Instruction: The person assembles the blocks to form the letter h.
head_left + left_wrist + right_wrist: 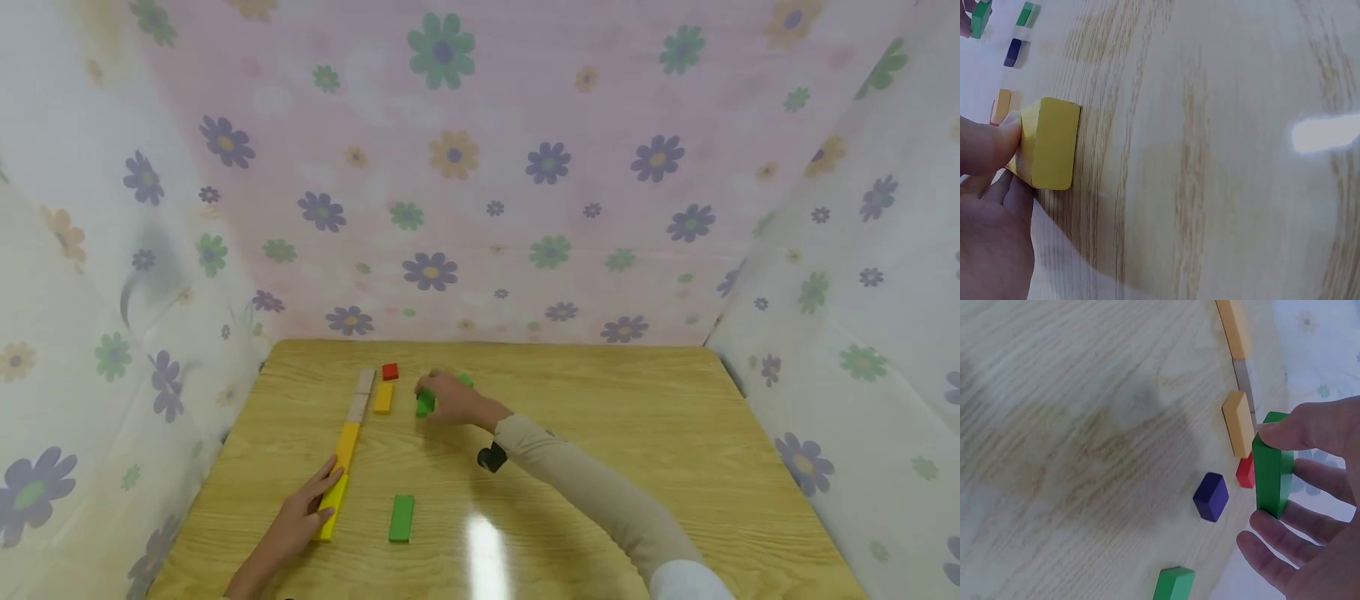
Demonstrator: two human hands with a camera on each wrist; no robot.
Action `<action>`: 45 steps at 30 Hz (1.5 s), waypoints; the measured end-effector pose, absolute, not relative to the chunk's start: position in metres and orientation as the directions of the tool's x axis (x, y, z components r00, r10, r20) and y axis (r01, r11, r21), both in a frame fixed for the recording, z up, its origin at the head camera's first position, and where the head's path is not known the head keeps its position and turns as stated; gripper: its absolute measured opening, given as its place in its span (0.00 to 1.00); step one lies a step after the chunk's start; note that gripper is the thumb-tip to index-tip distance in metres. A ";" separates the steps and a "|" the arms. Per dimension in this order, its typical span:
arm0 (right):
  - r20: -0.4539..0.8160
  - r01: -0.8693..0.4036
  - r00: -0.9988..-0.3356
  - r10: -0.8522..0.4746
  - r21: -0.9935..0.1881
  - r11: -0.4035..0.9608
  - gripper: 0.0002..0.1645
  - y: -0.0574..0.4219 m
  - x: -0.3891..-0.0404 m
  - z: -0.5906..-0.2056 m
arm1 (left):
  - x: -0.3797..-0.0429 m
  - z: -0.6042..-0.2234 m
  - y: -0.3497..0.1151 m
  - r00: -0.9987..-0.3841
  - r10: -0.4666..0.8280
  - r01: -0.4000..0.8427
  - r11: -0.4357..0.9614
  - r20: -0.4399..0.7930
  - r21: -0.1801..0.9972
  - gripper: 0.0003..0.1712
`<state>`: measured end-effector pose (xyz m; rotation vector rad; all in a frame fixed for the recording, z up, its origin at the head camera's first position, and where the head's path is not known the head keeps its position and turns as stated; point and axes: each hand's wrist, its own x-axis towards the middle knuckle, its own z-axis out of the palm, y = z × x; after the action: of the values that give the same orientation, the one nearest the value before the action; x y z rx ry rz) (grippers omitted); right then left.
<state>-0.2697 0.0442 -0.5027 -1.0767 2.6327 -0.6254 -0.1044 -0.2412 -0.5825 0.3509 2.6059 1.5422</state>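
My right hand (453, 398) pinches a green block (1270, 472) between thumb and fingers, raised above the far middle of the table. Below it in the right wrist view lie a purple block (1211, 497) and another green block (1174, 585). My left hand (300, 510) grips the yellow block (1057, 144) at the near end of a straight row, thumb on one side and fingers on the other. Beyond that block, the row continues with an orange-yellow block (347, 446) and two plain wooden blocks (362, 394).
Right of the row's far end lie a small orange block (383, 398) and a red block (390, 372). A green block (401, 518) lies flat nearer the front. Flowered cloth (495, 183) surrounds the wooden table (637, 450) at the back and sides.
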 end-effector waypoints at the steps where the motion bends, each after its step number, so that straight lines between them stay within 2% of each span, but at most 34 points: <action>1: -0.052 -0.613 -0.700 -0.712 -0.469 0.636 0.27 0.044 -0.268 -0.503 | -0.105 -0.582 -0.241 -0.968 0.249 0.149 0.456 0.035 0.878 0.35; 13: -0.094 -0.608 -0.681 -0.726 -0.479 0.633 0.28 0.036 -0.248 -0.504 | -0.109 -0.580 -0.242 -0.965 0.260 0.102 0.437 -0.017 0.894 0.36; 21: -0.109 -0.614 -0.664 -0.740 -0.486 0.622 0.27 0.032 -0.237 -0.506 | -0.111 -0.575 -0.242 -0.968 0.242 0.062 0.477 -0.063 0.877 0.36; 30: -0.127 -0.620 -0.644 -0.755 -0.492 0.611 0.27 0.031 -0.227 -0.513 | -0.110 -0.578 -0.242 -0.964 0.266 0.121 0.455 -0.005 0.882 0.36; 45: -0.141 -0.614 -0.626 -0.767 -0.517 0.596 0.25 0.030 -0.213 -0.522 | -0.106 -0.581 -0.244 -0.958 0.287 0.143 0.415 0.020 0.898 0.35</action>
<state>-0.2127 0.0302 -0.5218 -1.1160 2.4779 -0.6091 -0.1061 -0.2444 -0.5807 0.3856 2.5250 1.5822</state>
